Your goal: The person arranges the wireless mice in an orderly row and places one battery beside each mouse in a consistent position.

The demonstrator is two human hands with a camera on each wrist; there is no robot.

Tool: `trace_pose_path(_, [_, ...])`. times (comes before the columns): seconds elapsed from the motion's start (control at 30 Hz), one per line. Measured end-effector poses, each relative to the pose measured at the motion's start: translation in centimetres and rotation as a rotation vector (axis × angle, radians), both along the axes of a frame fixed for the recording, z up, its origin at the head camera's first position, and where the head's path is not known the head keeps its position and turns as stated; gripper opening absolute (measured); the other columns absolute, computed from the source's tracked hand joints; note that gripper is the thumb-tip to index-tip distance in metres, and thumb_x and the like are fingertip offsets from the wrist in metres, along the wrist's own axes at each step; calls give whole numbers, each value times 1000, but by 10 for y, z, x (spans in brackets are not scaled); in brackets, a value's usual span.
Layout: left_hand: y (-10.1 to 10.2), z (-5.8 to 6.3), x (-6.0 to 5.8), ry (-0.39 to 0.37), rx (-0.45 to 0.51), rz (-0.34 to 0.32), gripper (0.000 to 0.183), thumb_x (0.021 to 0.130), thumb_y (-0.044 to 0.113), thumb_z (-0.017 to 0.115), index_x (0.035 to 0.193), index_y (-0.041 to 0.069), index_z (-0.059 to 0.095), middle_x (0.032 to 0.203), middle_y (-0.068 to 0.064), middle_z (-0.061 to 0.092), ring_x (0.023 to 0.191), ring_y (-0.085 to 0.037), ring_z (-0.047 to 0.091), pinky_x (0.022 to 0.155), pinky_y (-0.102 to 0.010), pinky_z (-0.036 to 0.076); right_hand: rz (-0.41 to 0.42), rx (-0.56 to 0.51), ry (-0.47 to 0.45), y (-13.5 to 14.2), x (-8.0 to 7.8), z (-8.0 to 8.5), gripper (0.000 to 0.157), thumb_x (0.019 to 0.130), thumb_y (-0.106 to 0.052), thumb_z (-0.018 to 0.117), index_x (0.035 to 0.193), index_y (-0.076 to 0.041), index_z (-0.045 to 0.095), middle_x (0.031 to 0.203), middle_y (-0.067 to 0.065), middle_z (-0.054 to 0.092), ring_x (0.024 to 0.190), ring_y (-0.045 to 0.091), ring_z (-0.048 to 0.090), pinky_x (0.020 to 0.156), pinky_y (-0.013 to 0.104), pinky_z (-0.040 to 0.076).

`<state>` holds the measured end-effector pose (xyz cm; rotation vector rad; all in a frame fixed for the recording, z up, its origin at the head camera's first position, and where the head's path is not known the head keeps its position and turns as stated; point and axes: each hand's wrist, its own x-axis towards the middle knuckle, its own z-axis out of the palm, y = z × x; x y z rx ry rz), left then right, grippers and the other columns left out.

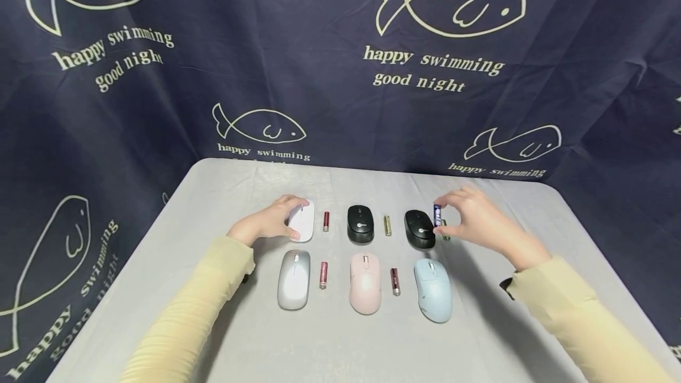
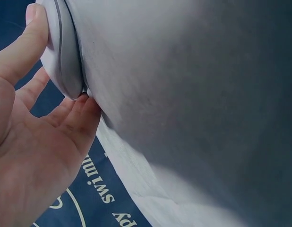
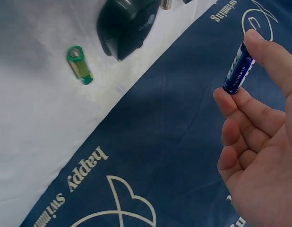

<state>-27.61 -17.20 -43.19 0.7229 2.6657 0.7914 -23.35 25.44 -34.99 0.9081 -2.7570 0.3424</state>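
Note:
My left hand [image 1: 271, 217] holds the white computer mouse [image 1: 302, 222] at the table's back left, thumb on one side and fingers on the other. In the left wrist view, the fingertips reach the lower edge of that mouse [image 2: 65, 52]. Between thumb and fingertips, my right hand [image 1: 476, 217] pinches a blue battery [image 1: 437, 216] by its two ends. The right wrist view shows this blue battery [image 3: 238, 71] held above the table. A green battery [image 3: 80, 66] lies on the table below it, beside a black mouse [image 1: 420, 229].
Another black mouse [image 1: 360, 224] stands mid-back. In front are silver [image 1: 294, 279], pink [image 1: 365, 283] and light blue [image 1: 433, 290] mice. Red batteries [image 1: 326, 221] and a gold battery [image 1: 387, 225] lie between mice. A dark fish-print cloth [image 1: 340, 75] hangs behind the white-covered table [image 1: 340, 347].

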Motion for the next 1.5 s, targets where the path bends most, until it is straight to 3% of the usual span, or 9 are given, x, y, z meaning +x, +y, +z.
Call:
trace_pose_path(0.4, [3,2,2,-8,-8,1,78,74,15,78,140,8,38,145,-23,29,134,-39,30,111,-56,27,10,-63,66,20,34,-17,49,62,-24,84,102,-1,68,96,11,68,90,27,58,78,46,49])
trace_pose_path(0.7, [2,-1,-1,-23,-7,4,79,75,16,78,142,9,36,146,-24,27,135,-40,29,111,-56,26,7,-105,111,27,49,-25,50,59,-21,86,100,0,67,97,12,68,90,28,58,77,45,47])
trace_pose_path(1.1, [0,2,1,-6,19,-5,78,75,15,77,141,6,37,146,-26,27,135,-41,28,112,-57,24,5,-102,92,39,59,-45,53,55,-22,87,101,-3,69,98,9,69,85,23,57,71,42,49])
trace_pose_path(1.5, [-1,-2,0,-5,28,-4,77,75,15,77,140,7,38,145,-24,28,135,-39,27,113,-55,23,-31,-57,-6,46,72,-78,52,56,-24,87,101,-4,69,96,7,69,85,22,58,74,45,52])
